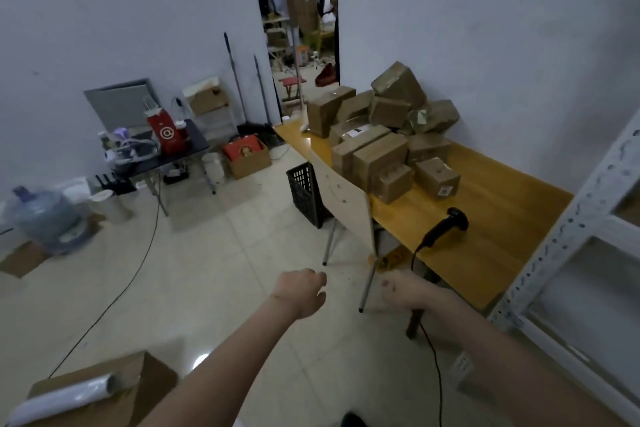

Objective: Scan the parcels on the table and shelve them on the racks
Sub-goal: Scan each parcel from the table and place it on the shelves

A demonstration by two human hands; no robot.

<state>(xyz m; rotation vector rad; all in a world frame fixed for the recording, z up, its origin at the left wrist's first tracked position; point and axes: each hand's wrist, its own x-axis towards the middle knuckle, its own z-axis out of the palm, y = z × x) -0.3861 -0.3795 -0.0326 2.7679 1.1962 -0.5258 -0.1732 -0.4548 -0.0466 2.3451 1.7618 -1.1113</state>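
The wooden table stands against the wall with the white metal rack at its near end; taped cardboard parcels lie heaped on its far half; a pale chair is pushed against its edge; the black barcode scanner lies on the bare near half, apart from the heap; the left hand and right hand hang over the floor, fingers curled, holding nothing.
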